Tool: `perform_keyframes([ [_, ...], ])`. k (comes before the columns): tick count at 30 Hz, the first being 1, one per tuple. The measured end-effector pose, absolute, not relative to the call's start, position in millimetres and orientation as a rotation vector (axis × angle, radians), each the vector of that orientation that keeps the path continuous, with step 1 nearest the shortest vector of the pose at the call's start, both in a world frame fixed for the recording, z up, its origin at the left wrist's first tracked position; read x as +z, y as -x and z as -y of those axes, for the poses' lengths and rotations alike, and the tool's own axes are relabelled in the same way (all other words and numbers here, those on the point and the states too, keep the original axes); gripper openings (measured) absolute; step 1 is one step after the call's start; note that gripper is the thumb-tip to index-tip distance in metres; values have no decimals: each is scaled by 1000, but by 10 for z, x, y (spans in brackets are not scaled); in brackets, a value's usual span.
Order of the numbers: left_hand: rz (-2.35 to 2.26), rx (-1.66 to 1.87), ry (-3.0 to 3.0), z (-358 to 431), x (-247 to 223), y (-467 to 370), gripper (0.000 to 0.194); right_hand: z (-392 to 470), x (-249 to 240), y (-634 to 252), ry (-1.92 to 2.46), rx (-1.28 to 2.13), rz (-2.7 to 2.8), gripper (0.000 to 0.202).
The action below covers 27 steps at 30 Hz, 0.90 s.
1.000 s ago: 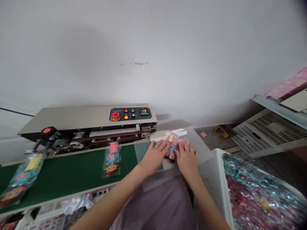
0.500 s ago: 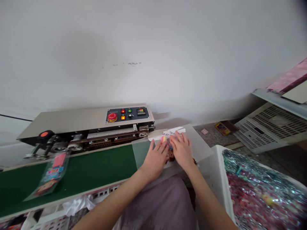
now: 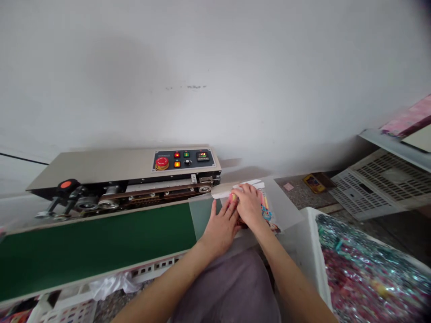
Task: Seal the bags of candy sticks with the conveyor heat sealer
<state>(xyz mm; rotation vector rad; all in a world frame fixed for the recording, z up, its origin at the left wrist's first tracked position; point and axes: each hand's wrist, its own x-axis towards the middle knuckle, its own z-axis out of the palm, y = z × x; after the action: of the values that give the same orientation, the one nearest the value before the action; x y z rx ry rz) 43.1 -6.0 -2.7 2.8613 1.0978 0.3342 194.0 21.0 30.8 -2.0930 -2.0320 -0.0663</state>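
Note:
My left hand (image 3: 220,229) lies with fingers stretched out over a clear plastic packet (image 3: 233,197) with pink and yellow contents, at the right end of the green conveyor belt (image 3: 134,231). My right hand (image 3: 248,207) overlaps its fingertips, with fingers bent and closed at the packet's upper end. Most of that packet is hidden under the hands. Just right of my right wrist, another printed packet (image 3: 267,212) shows on the translucent sheet (image 3: 286,211). A band sealing machine (image 3: 111,168) stands behind the belt, its rollers and brown band left of my hands.
The machine's control panel (image 3: 183,160) has a red stop button and lit switches. At lower right stands a white foam box (image 3: 313,251) full of shiny wrapped items. White plastic crates (image 3: 367,188) lie beyond it, near a yellow packet (image 3: 314,183) on the floor. The wall rises behind.
The packet lying on the belt at left has gone out of view. My right hand has shifted left and closed its fingers, uncovering a printed packet on its right. The view has moved slightly.

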Motion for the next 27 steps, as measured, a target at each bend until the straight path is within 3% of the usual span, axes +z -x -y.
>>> perform_keyframes([
  [3,-1152,357,-2859,74,-83,-440,56,-132,311,-2082,2176,-129,1991,48],
  [10,-1367,393,-2744,200,-101,-334,52,272,95,-2260,2481,-137,1907,49],
  [19,-1625,337,-2624,282,-25,135,51,242,91,-1671,2228,-68,2125,50],
  [27,-1715,399,-2653,241,252,543,48,299,155,-1785,2239,-93,2094,49],
])
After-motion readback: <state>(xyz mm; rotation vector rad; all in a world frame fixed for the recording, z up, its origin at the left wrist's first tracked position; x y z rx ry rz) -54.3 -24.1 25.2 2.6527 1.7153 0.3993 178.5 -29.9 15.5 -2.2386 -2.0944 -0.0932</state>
